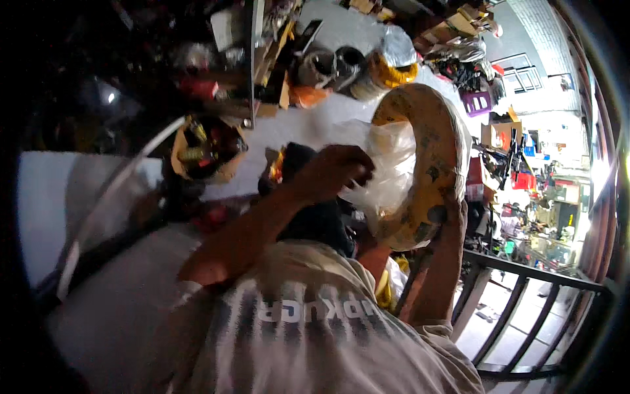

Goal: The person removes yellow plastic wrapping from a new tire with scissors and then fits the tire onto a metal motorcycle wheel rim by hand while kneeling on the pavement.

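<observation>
My right hand (445,213) grips the lower right side of a large yellow-wrapped, tyre-shaped ring (436,157), held upright with printed patterns on its wrapping and partly hidden fingers behind it. Loose translucent plastic (387,164) fills the ring's opening and spills out to the left. My left hand (348,167) hovers beside that plastic, fingers loosely bent and a little apart. Under my left forearm lies a dark bundle (312,226), partly covered by the arm.
Black metal railing (525,308) runs along the lower right. An open carton of mixed items (207,148) sits left. Stacked wrapped rings (394,72), boxes and a purple crate (476,102) crowd the far side. A pale panel (59,217) and metal post (252,65) stand left.
</observation>
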`<act>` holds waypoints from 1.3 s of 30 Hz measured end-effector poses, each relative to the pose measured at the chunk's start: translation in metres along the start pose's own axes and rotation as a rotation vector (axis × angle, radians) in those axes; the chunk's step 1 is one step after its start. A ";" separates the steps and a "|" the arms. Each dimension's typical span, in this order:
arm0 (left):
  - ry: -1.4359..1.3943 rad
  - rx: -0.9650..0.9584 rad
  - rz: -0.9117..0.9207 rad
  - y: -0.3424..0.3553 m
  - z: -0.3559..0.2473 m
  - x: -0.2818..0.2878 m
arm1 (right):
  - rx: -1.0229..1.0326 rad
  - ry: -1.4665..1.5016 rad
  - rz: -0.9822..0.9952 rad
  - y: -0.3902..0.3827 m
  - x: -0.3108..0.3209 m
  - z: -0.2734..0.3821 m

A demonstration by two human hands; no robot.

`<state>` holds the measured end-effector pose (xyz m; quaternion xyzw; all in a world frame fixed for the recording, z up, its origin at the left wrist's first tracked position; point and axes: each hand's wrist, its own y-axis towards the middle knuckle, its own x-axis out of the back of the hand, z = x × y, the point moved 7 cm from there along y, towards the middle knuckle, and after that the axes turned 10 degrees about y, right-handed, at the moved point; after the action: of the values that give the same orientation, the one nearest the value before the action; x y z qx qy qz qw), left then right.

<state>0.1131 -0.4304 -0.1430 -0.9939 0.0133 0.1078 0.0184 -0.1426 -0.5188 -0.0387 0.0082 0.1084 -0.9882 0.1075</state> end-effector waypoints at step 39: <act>-1.231 0.546 0.846 0.718 0.229 -0.079 | 0.194 0.524 -0.869 0.575 0.151 -0.100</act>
<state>-0.0352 -1.1370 -0.3733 -0.6268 0.4029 0.6285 0.2231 -0.1677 -1.0771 -0.2643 0.2195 0.0329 -0.9120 -0.3450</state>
